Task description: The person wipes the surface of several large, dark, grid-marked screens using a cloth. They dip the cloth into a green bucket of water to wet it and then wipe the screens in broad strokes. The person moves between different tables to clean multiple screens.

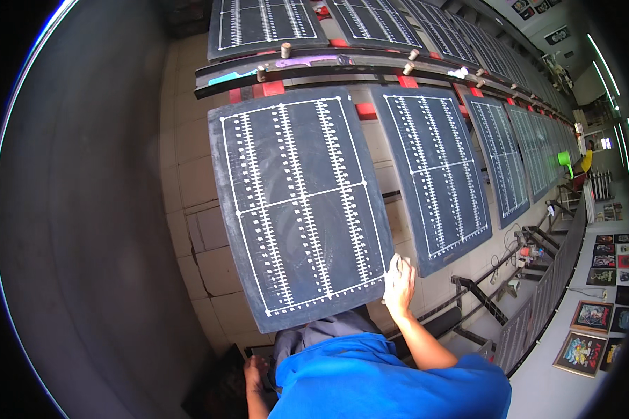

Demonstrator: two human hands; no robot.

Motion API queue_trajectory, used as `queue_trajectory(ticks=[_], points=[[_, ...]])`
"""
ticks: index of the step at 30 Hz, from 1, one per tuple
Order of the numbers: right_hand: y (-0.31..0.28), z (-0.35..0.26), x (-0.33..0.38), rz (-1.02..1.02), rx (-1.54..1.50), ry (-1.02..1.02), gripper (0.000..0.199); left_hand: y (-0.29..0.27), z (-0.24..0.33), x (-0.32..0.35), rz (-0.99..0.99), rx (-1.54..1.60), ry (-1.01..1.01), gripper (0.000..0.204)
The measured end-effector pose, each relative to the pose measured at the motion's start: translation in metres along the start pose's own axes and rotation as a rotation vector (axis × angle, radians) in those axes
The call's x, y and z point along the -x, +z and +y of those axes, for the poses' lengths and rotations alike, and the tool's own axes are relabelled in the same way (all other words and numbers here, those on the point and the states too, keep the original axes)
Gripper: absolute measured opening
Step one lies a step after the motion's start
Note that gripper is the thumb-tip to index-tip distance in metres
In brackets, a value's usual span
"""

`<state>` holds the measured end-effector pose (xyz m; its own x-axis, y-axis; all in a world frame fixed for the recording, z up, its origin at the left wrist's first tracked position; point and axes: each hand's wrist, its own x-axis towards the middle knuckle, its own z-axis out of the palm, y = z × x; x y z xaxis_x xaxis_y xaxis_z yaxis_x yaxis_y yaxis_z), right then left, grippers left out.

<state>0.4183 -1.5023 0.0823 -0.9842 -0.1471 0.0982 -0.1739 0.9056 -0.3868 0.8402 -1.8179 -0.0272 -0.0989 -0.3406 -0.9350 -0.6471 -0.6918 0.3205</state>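
A large dark board point(297, 202) printed with white ruler-like grid lines lies tilted in front of me. My right hand point(400, 285) grips its lower right corner, fingers curled over the edge, with a small white bit at the fingertips. My left hand point(256, 373) hangs low beside my blue shirt, next to something dark; what it holds is hidden.
More identical boards point(437, 167) run in a row to the right along a black rail point(342, 66) with red blocks and pegs. A tiled floor point(196, 230) shows below. Framed pictures point(590, 318) lie at the right. A person in yellow point(586, 162) stands far off.
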Motion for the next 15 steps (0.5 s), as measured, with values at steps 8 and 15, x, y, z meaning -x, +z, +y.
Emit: queue_trajectory(ticks=[8, 15], points=[[0.117, -0.133, -0.343, 0.348, 0.040, -0.172, 0.034, 0.013, -0.068, 0.075, 0.110, 0.053, 0.031, 0.023], [0.144, -0.330, -0.218, -0.091, 0.027, -0.845, 0.037, -0.002, -0.078, 0.050, 0.115, 0.043, -0.068, 0.026]])
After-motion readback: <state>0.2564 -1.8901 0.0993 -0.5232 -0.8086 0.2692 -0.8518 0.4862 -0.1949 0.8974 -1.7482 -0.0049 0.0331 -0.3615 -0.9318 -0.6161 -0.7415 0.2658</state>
